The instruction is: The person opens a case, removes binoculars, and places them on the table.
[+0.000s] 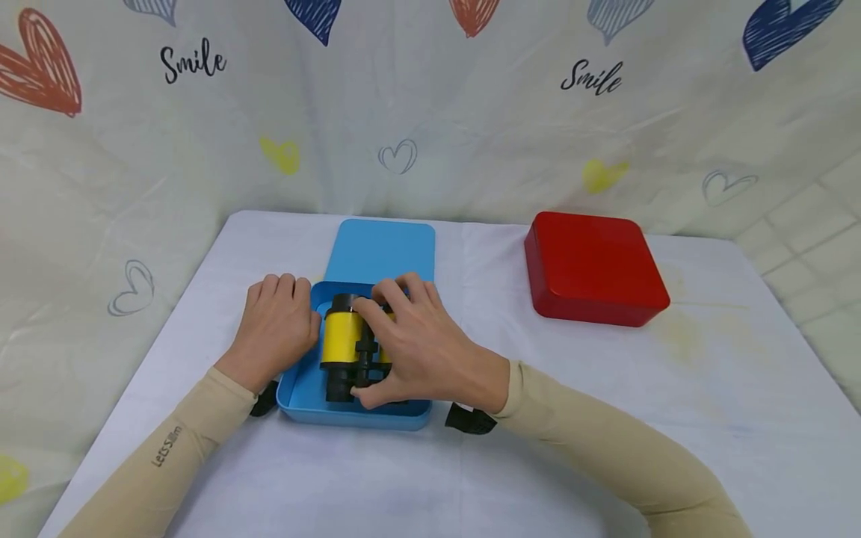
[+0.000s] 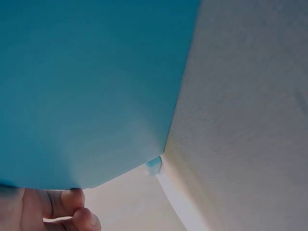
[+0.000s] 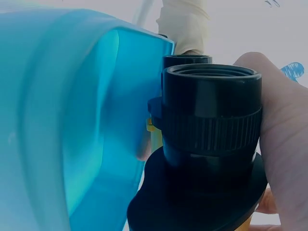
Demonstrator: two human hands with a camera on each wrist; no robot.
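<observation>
Yellow and black binoculars (image 1: 341, 338) are at the mouth of a light blue box (image 1: 356, 418) in the head view. My right hand (image 1: 427, 347) grips them from above, thumb at the near end and fingers over the far end. Their black eyepiece (image 3: 211, 134) fills much of the right wrist view, beside the box's rim. With its thumb at the rim, my left hand (image 1: 279, 329) holds the box's left side. Curled fingers (image 2: 72, 204) show at the edge of the blue wall (image 2: 86, 86) in the left wrist view. The binoculars' right barrel is mostly hidden.
A flat blue lid (image 1: 382, 250) lies behind the box, partly overlapped by it in view. Further right stands a shut red box (image 1: 595, 261). White cloth (image 1: 538, 478) covers the table, and a curtain with printed hearts (image 1: 397, 157) hangs along the back edge.
</observation>
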